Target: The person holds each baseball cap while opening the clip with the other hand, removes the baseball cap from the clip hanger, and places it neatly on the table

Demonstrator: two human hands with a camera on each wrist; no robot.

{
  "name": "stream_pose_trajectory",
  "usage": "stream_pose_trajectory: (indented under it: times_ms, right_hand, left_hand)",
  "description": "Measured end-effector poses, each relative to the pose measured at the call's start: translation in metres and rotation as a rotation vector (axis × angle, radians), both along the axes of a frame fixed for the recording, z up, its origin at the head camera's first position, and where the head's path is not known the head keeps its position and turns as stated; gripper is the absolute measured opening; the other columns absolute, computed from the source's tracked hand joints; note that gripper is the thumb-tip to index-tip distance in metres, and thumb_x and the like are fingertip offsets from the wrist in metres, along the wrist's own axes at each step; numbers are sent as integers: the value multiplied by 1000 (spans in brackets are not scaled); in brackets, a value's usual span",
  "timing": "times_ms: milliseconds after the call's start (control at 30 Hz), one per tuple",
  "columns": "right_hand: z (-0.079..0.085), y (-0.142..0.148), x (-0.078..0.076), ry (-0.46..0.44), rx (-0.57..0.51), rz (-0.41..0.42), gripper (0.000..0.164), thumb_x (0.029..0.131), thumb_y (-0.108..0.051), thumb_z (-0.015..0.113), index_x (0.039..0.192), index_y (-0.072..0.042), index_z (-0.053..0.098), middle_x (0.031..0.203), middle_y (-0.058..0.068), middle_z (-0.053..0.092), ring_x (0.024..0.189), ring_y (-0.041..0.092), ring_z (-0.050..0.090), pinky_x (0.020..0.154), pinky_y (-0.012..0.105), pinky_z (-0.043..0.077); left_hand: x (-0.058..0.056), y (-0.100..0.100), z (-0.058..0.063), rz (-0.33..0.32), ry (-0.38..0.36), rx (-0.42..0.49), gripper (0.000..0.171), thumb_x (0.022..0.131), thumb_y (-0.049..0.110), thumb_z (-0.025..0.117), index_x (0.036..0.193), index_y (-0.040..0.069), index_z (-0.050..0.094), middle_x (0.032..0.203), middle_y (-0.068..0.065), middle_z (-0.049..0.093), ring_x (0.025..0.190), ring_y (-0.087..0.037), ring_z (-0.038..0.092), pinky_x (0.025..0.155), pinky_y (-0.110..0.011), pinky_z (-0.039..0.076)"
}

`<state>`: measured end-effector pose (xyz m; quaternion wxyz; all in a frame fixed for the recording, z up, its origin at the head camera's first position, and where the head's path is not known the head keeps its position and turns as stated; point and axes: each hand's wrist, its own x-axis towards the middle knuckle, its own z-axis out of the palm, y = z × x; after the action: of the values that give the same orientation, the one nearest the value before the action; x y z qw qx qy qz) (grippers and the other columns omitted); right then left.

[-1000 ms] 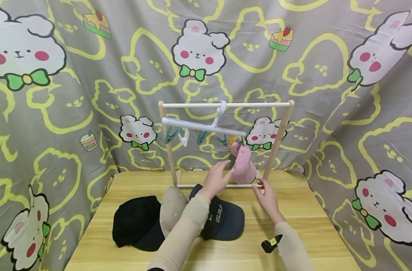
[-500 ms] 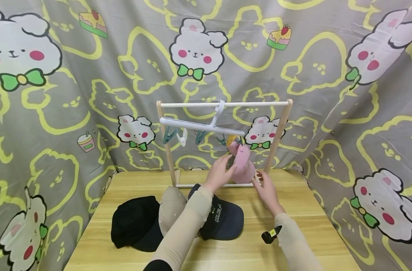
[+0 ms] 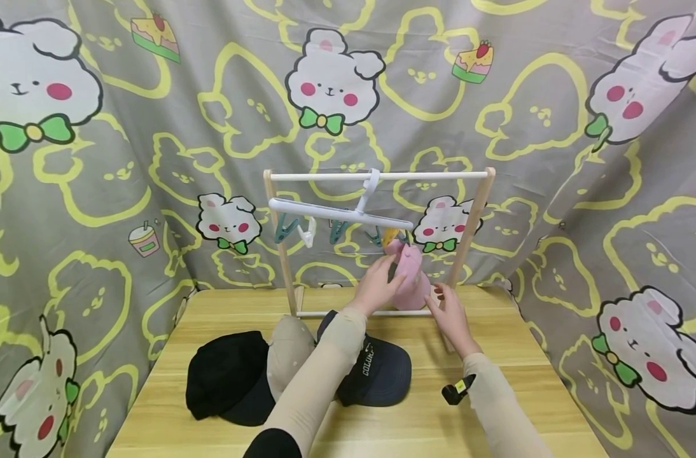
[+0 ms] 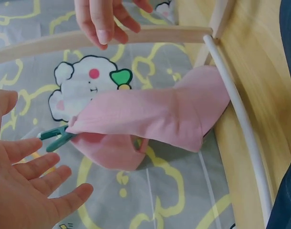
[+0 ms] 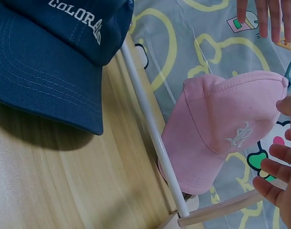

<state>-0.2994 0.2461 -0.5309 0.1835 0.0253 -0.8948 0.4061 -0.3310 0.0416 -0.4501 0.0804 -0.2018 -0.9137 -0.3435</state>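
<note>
A pink baseball cap (image 3: 410,280) with a white emblem (image 5: 239,135) hangs from a green clip (image 4: 58,137) at the right end of a white hanger (image 3: 342,213). My left hand (image 3: 376,284) is on the cap's left, fingers spread in the left wrist view and apart from the cap there. On the other side is my right hand (image 3: 450,315), its fingers extended near the cap in the right wrist view. Neither hand grips anything. In the head view the fingertips overlap the cap's edges; whether they touch it I cannot tell.
A wooden rack (image 3: 473,222) with white rods bears the hanger, which has more clips (image 3: 338,231) along it. On the table (image 3: 497,356) lie a black cap (image 3: 228,372), a beige cap (image 3: 291,350) and a navy cap (image 3: 376,375) with lettering. A patterned curtain (image 3: 331,159) surrounds the table.
My left hand has moved up and right, closer to the pink cap. My right hand has risen slightly from beside the lower rod. The cap still hangs in place.
</note>
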Motion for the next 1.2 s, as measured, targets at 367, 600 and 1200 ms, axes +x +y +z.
stream_pose_trajectory:
  times_ms: [367,600,1200]
  right_hand:
    - [-3,2,0,-3,-23,3,50,95,-28,63,133,1,51,119,23,59,108,39,57,94,52,47]
    - [-10,4,-3,33,-19,-2,45,93,-21,66,129,3,54,116,24,60,105,38,58,91,51,48]
    - [-9,6,-6,-6,-8,3,44,95,-26,63,130,-2,53,119,23,60,108,38,57,93,51,48]
  left_hand:
    - [-13,13,0,-34,-13,48,64,99,41,50,152,8,33,158,-10,33,146,-27,33,119,-41,30]
    - [-22,19,1,-43,-1,106,65,99,34,54,153,7,31,159,-10,31,144,-27,35,118,-41,32]
    - [-47,27,6,9,-165,297,68,98,33,54,154,6,26,152,-20,40,139,-37,42,117,-47,33]
